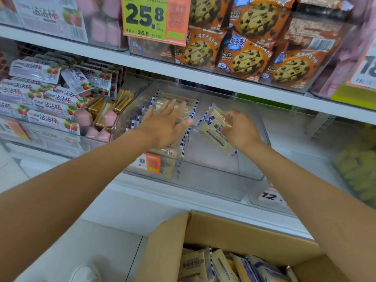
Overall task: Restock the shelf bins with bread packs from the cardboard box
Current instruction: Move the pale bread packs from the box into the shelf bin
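Bread packs (168, 157) stand in a row in the left half of the clear shelf bin (252, 177). My left hand (164, 127) rests on them, fingers straight and released. To the right, my right hand (242, 130) grasps one tilted bread pack (214, 129) inside the bin. The cardboard box (223, 226) near me holds more.

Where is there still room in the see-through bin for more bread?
The clear bin is bare on its right half, between the row of bread packs under the left hand and the right wall, below the bread pack the right hand holds. Its left half is crowded.
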